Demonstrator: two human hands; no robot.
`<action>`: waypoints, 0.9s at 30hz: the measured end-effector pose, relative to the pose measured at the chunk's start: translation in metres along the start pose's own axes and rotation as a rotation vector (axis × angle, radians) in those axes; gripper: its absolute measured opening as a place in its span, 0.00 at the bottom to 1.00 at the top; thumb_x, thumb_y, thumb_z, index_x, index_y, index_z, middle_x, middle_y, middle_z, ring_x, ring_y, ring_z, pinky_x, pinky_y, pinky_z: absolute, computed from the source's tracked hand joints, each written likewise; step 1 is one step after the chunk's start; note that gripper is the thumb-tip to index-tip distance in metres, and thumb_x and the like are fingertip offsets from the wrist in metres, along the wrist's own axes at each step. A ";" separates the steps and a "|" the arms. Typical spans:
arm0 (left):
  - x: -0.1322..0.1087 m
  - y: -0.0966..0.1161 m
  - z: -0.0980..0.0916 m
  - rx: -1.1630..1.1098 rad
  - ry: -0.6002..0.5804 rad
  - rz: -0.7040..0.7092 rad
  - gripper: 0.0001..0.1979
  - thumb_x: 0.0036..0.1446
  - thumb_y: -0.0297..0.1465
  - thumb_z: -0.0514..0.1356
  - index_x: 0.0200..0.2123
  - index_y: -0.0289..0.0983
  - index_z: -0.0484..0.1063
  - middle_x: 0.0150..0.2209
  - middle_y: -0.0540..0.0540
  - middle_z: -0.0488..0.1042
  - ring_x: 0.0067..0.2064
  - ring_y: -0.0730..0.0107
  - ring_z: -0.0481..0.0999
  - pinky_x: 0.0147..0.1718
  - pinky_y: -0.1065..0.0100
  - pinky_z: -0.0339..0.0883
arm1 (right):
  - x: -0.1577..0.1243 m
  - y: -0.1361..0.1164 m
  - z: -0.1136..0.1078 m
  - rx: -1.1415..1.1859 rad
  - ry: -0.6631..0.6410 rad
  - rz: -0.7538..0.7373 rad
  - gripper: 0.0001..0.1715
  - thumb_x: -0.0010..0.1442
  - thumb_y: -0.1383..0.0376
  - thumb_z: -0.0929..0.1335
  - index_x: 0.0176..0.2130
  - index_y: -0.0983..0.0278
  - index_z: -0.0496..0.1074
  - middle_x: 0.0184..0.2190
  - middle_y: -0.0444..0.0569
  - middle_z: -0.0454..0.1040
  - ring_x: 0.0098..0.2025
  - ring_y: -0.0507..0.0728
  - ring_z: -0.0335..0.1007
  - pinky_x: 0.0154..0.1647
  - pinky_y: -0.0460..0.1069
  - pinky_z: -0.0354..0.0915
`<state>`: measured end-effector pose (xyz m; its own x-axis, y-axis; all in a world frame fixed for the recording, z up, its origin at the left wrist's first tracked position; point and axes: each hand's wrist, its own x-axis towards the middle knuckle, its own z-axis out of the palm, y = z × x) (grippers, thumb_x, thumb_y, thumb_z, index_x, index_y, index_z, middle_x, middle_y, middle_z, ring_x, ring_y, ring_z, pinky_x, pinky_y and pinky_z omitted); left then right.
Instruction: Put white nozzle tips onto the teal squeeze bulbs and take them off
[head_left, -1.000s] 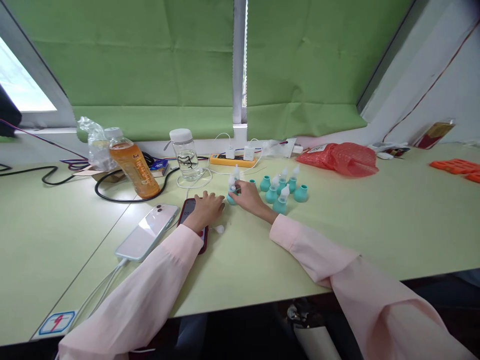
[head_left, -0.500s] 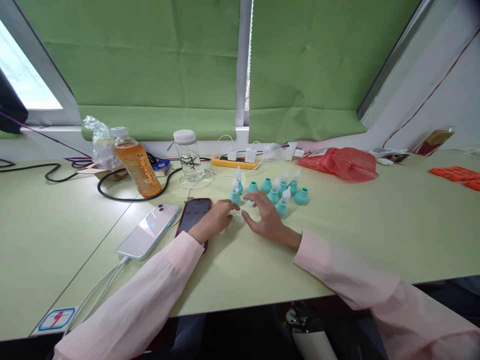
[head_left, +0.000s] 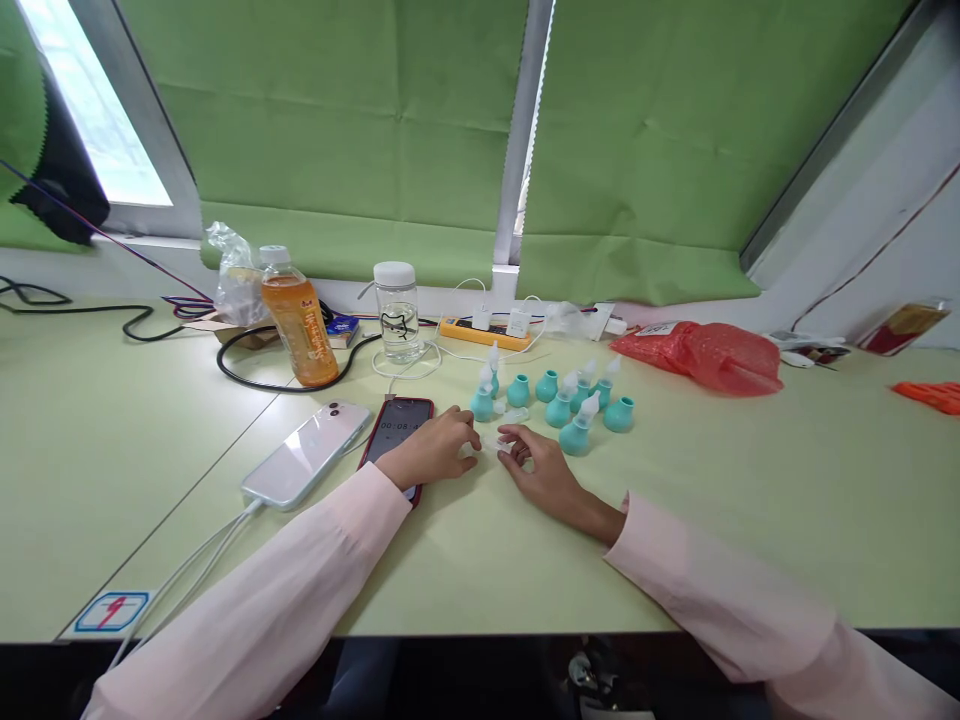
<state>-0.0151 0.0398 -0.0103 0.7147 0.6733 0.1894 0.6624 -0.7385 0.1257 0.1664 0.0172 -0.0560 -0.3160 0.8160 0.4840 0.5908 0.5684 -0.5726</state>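
Near the table's middle, my right hand (head_left: 541, 470) has thumb and forefinger closed round a small clear plastic tip (head_left: 495, 444). Facing it is my left hand (head_left: 442, 447), fingers curled in, close to the tip's other end; what those fingers hold, if anything, is hidden. Just beyond lies another translucent tip (head_left: 514, 415) on its side. Several teal squeeze bulbs stand behind and to the right. Some carry an upright clear tip, such as the near bulb (head_left: 576, 436); others show a bare round mouth, such as the right-hand bulb (head_left: 619, 414).
A phone (head_left: 396, 425) running a timer lies partly under my left wrist. Left of it is a white phone (head_left: 307, 455) with cables. Behind stand an orange drink bottle (head_left: 301, 330), a clear jar (head_left: 399, 322) and a yellow power strip (head_left: 480, 335). A red bubble-wrap bag (head_left: 705, 355) lies right.
My right hand has drawn back toward me from the bulbs, and its fingers have closed on a clear tip. My left hand has curled in more. The view has shifted slightly.
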 end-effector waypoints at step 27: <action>-0.001 -0.005 0.000 -0.051 0.101 0.022 0.07 0.44 0.25 0.57 0.28 0.39 0.74 0.38 0.44 0.64 0.42 0.63 0.60 0.40 0.63 0.58 | -0.015 -0.032 -0.002 -0.251 -0.361 -0.412 0.17 0.57 0.60 0.59 0.47 0.58 0.63 0.42 0.51 0.63 0.43 0.57 0.57 0.43 0.55 0.59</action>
<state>-0.0187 0.0426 -0.0109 0.7008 0.6521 0.2891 0.6331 -0.7554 0.1690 0.1541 -0.0133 -0.0437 -0.7624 0.5427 0.3525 0.5092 0.8392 -0.1910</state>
